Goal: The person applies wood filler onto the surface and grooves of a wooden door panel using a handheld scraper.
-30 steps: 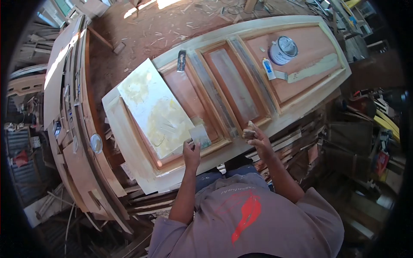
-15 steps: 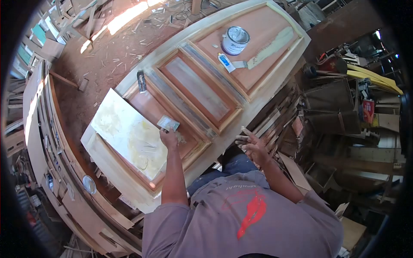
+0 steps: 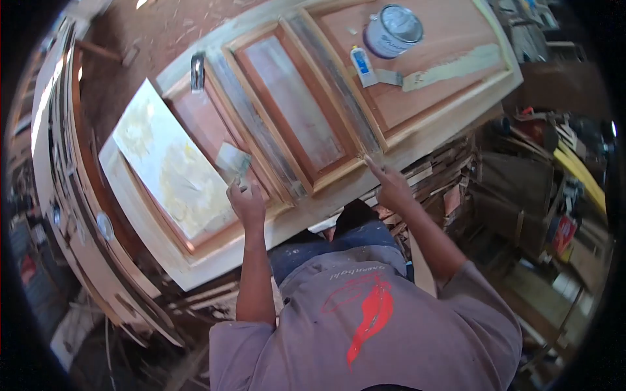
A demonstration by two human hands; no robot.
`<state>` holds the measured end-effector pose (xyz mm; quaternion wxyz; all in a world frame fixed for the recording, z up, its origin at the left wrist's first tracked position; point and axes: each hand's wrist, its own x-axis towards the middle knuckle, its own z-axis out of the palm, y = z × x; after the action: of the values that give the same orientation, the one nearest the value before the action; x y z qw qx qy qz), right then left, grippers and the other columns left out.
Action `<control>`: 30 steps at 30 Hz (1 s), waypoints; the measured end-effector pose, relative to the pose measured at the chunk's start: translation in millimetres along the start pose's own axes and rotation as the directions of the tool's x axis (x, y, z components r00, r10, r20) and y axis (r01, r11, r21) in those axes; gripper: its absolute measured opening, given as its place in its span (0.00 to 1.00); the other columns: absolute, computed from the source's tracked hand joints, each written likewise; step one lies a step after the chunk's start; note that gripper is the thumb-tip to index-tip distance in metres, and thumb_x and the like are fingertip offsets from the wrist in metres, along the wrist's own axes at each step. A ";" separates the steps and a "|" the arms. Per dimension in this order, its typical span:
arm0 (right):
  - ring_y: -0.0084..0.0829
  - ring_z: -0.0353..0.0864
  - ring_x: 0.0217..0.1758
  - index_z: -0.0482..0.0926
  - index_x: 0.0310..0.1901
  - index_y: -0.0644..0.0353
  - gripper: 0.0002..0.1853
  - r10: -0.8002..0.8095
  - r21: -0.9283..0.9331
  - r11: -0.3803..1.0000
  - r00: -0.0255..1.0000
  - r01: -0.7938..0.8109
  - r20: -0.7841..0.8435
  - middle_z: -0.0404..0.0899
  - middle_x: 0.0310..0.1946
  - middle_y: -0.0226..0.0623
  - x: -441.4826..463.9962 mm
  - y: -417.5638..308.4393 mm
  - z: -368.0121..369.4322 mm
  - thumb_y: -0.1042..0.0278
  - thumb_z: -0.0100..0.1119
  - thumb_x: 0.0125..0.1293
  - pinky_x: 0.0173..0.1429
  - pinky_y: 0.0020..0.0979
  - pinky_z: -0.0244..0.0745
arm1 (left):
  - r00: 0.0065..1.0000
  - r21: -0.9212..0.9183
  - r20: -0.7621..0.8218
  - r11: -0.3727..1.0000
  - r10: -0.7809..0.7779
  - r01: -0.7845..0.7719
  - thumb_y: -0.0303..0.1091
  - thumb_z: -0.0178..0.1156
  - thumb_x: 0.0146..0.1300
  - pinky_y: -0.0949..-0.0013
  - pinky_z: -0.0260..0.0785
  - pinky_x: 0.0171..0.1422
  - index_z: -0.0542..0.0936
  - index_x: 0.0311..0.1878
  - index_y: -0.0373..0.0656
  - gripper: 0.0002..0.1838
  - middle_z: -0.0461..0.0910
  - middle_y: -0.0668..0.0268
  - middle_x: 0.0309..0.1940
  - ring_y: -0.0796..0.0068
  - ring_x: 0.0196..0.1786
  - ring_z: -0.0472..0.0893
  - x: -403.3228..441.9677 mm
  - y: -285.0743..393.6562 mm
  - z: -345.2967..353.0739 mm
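My left hand (image 3: 248,201) is closed on the handle of a putty knife (image 3: 232,158), its broad blade pointing away from me over the lower door panel. My right hand (image 3: 394,189) has its index finger stretched out, touching the frame of the wooden panelled door (image 3: 339,203) near a corner of the middle panel. The other fingers are curled, and I see nothing held in them. Beside my left hand a white board (image 3: 171,163) smeared with yellowish paste lies across the door.
On the door's far panel are an open paint can (image 3: 394,31), a tube (image 3: 360,60), a flat scraper (image 3: 390,77) and a streak of pale filler (image 3: 453,68). A dark tool (image 3: 197,73) lies near the left edge. Stacked boards (image 3: 73,195) stand left; scrap wood (image 3: 443,166) lies right.
My right hand has moved from beside the door, fingers spread, to touching its frame with the index finger. My left hand keeps the putty knife, now tilted differently. The camera view has shifted.
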<state>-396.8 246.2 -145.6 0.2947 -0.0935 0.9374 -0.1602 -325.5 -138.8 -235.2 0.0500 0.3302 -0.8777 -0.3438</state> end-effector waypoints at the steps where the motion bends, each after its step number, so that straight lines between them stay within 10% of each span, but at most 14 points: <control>1: 0.54 0.81 0.58 0.58 0.84 0.42 0.51 -0.013 -0.107 0.994 0.994 0.024 0.106 0.77 0.58 0.54 19.2 10.0 -6.6 0.81 0.61 0.57 0.61 0.50 0.79 | 0.999 -0.054 -0.012 0.998 -0.039 0.039 0.37 0.68 0.68 0.54 0.74 0.60 0.77 0.63 0.32 0.26 0.78 0.50 0.56 0.55 0.52 0.81 -20.4 14.5 0.6; 8: 0.44 0.79 0.54 0.66 0.80 0.49 0.37 -0.589 -0.485 0.634 0.783 0.602 0.202 0.77 0.51 0.42 100.5 64.2 2.7 0.71 0.57 0.67 0.54 0.45 0.74 | 0.952 -0.044 -0.212 0.976 -0.220 0.215 0.31 0.63 0.70 0.62 0.76 0.49 0.82 0.54 0.37 0.13 0.82 0.57 0.51 0.63 0.46 0.83 -161.3 19.2 46.9; 17: 0.39 0.83 0.56 0.85 0.58 0.57 0.17 -0.311 -0.683 0.171 0.697 0.710 0.646 0.83 0.48 0.37 109.9 4.2 7.9 0.66 0.56 0.71 0.56 0.39 0.74 | 0.879 0.004 -0.221 0.901 -0.422 0.433 0.30 0.63 0.67 0.52 0.77 0.51 0.82 0.51 0.35 0.12 0.80 0.50 0.47 0.49 0.47 0.82 -270.0 -16.6 88.9; 26: 0.57 0.88 0.47 0.91 0.42 0.59 0.14 -0.168 -0.438 0.591 0.635 0.677 0.754 0.89 0.36 0.52 171.7 -10.8 -15.8 0.67 0.61 0.57 0.56 0.54 0.82 | 0.834 0.039 -0.224 0.850 -0.504 0.525 0.32 0.64 0.66 0.48 0.76 0.53 0.82 0.47 0.35 0.11 0.80 0.49 0.46 0.45 0.49 0.82 -297.8 -46.5 95.6; 27: 0.57 0.86 0.52 0.91 0.47 0.55 0.18 -0.211 -0.328 0.542 0.503 0.774 0.838 0.88 0.41 0.53 178.5 -11.6 -23.9 0.70 0.60 0.57 0.60 0.50 0.81 | 0.840 0.072 -0.247 0.855 -0.483 0.513 0.32 0.65 0.66 0.49 0.76 0.52 0.82 0.47 0.36 0.11 0.80 0.50 0.46 0.47 0.49 0.83 -302.8 -59.5 97.5; 30: 0.60 0.84 0.56 0.88 0.52 0.61 0.23 -0.465 -0.207 0.744 0.715 0.636 0.522 0.84 0.49 0.58 161.2 5.1 -47.3 0.73 0.59 0.53 0.58 0.52 0.81 | 0.767 -0.059 -0.220 0.793 -0.603 0.606 0.32 0.65 0.65 0.48 0.76 0.52 0.82 0.45 0.36 0.10 0.81 0.50 0.44 0.46 0.48 0.83 -307.6 -79.8 92.1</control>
<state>-555.1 219.1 -195.1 0.4113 -0.4611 0.7854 -0.0363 -72.0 59.0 -313.1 0.0345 0.6322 -0.7157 -0.2947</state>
